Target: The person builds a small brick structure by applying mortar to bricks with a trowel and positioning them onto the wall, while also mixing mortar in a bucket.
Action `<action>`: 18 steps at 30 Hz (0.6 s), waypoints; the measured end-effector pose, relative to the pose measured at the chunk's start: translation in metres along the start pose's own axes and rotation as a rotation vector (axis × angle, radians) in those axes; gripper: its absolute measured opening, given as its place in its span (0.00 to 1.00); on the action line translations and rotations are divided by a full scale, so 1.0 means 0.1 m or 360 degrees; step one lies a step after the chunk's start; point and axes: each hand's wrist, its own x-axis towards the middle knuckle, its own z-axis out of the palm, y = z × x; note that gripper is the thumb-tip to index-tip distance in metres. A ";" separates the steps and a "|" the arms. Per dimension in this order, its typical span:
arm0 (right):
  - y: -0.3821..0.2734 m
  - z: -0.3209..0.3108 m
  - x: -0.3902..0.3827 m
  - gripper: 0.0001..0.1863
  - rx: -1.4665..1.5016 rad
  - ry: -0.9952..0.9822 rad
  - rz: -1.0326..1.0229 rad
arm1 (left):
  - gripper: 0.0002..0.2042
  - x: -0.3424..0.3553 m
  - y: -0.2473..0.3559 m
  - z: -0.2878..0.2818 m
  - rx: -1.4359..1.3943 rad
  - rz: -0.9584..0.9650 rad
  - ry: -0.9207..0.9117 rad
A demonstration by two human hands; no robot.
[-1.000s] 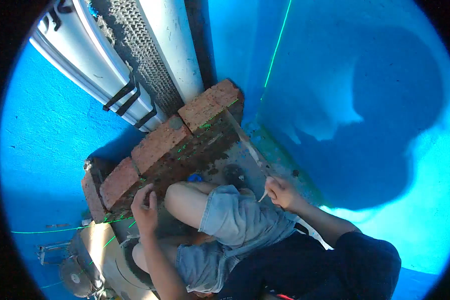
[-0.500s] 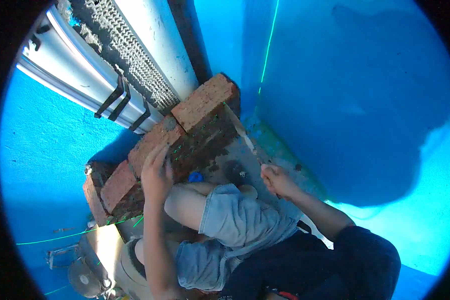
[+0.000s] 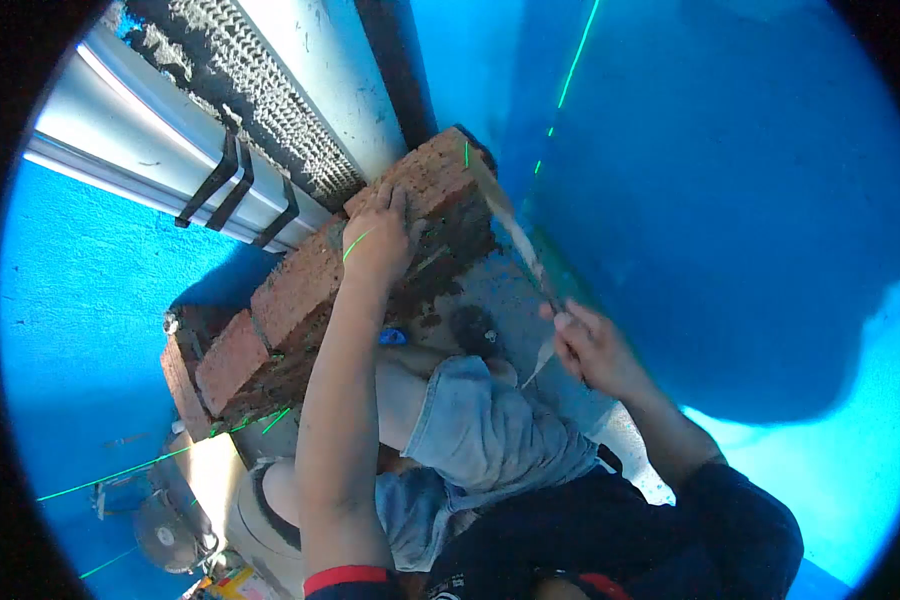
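Observation:
My left hand (image 3: 378,235) rests on the top right brick (image 3: 435,165) of a low red brick row, its fingers bent over the brick. My right hand (image 3: 590,345) is closed round the handle of a long, flat, mortar-stained tool (image 3: 510,225); its far tip lies against that brick's right end, where a green laser line falls. More bricks (image 3: 232,362) continue down to the left, their near faces dark and damp. My knees and grey shorts are below the bricks. A small blue object (image 3: 391,336) lies on the floor beside them.
Behind the bricks stand a white pipe (image 3: 305,60), a dark mesh-textured strip and silver profiles (image 3: 130,130) bound with black bands. Blue walls (image 3: 730,250) close in on both sides, crossed by green laser lines. A power tool with a round disc (image 3: 165,535) lies at lower left.
My left hand has risen from beside my knee up and right onto the upper brick. My right hand with the tool has shifted slightly right, its tip still at the brick's end.

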 end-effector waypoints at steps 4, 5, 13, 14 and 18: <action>-0.64 0.03 0.13 0.23 -0.0044 0.0017 -0.0304 | 0.27 0.01 0.02 0.02 0.0021 -0.0024 -0.0043; -0.80 0.04 0.14 0.26 -0.0021 -0.0101 -0.0319 | 0.27 0.00 0.02 0.01 0.0027 -0.0038 -0.0045; -0.93 0.16 0.34 0.28 0.0117 -0.0357 -0.0077 | 0.28 -0.07 -0.26 0.19 0.0252 0.0160 0.0313; -0.88 0.09 0.36 0.28 0.0117 -0.0314 -0.0067 | 0.28 0.00 -0.13 0.15 0.0223 0.0193 0.0313; -0.77 0.04 0.36 0.27 0.0124 -0.0350 -0.0058 | 0.27 0.04 0.03 -0.02 0.0015 -0.0052 -0.0135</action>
